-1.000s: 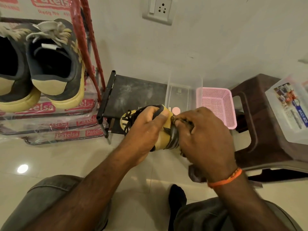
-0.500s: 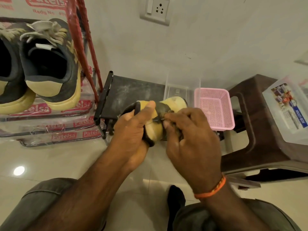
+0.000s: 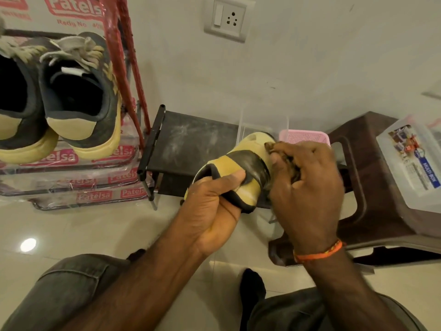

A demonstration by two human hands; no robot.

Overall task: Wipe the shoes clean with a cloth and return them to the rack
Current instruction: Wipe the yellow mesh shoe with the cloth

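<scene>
Yellow-and-black shoe [image 3: 241, 168]: held in the air in front of the low black rack [image 3: 191, 139], heel end gripped by left hand [image 3: 210, 204], thumb pressed across the upper. Since a second ago it has been turned over; laces out of view, toe now pointing away. Right hand [image 3: 305, 185]: fingers curled round a dark bunched cloth [image 3: 272, 147], moved up to the toe. Judged: wiping in progress on a fresh face; return to rack pending
</scene>
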